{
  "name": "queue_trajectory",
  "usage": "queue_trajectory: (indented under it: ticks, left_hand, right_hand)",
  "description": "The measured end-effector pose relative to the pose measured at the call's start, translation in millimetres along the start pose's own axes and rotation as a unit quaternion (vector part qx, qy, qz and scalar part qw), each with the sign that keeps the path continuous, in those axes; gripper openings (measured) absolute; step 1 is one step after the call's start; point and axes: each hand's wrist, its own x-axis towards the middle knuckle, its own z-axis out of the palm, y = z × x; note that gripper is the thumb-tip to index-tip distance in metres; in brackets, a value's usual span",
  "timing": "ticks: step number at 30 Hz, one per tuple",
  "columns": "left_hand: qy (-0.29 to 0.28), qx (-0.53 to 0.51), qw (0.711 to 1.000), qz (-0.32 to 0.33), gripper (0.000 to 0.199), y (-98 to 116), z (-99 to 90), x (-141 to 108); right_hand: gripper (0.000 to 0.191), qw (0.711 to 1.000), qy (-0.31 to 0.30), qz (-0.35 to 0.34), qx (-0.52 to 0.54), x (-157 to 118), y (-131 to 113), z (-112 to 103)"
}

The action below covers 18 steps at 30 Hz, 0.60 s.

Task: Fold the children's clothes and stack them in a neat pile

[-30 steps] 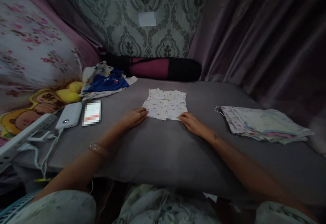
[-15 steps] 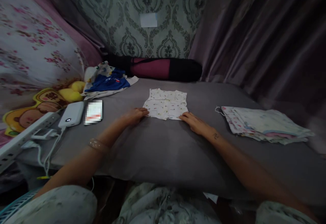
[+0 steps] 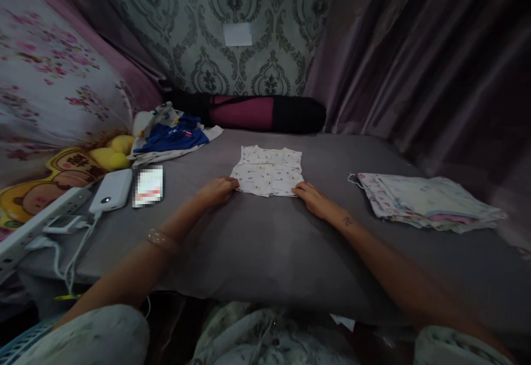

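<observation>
A small white printed baby shirt point(image 3: 267, 172) lies flat on the grey bed sheet, with a fold line running across it and its neckline at the far side. My left hand point(image 3: 220, 189) is at the shirt's near left corner, fingers closed on the edge. At the near right corner, my right hand point(image 3: 312, 196) pinches the cloth between thumb and fingers. Both forearms reach in from the bottom of the view, a clear bracelet point(image 3: 157, 238) around the left one.
A stack of folded clothes point(image 3: 427, 202) lies to the right. On the left are a blue and white clothes pile point(image 3: 172, 135), a phone point(image 3: 148, 186), a white power bank point(image 3: 111, 189) with cables, a power strip point(image 3: 45, 224) and yellow cushions point(image 3: 112, 154). A long maroon-black bag point(image 3: 244, 112) lies against the wall.
The view has shifted slightly, so things appear a little further left. Both hands stay at the shirt's near corners, and the left fingers look more curled in at the edge.
</observation>
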Motion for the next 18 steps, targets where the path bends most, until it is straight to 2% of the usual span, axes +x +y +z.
queue_trajectory:
  ticks: [3,9,13,16,18]
  left_hand:
    - [-0.021,0.052,0.998,-0.033,0.030,12,-4.8,0]
    - [0.003,0.071,0.996,-0.046,0.030,19,-3.2,2]
    - [0.043,0.021,0.999,-0.023,0.029,8,7.0,3]
    - [0.090,-0.061,0.994,-0.006,0.034,-2,14.2,3]
    - [0.119,-0.119,0.985,-0.022,0.035,-5,15.2,5]
  right_hand:
    - [0.049,1.000,0.017,0.000,-0.008,2,0,2]
    - [0.033,0.998,0.064,-0.001,0.007,7,2,9]
    - [0.032,0.994,0.105,-0.013,0.016,7,7,18]
    - [0.031,0.991,0.127,-0.015,0.033,9,11,24]
    - [0.028,0.989,0.140,0.005,0.051,12,12,24]
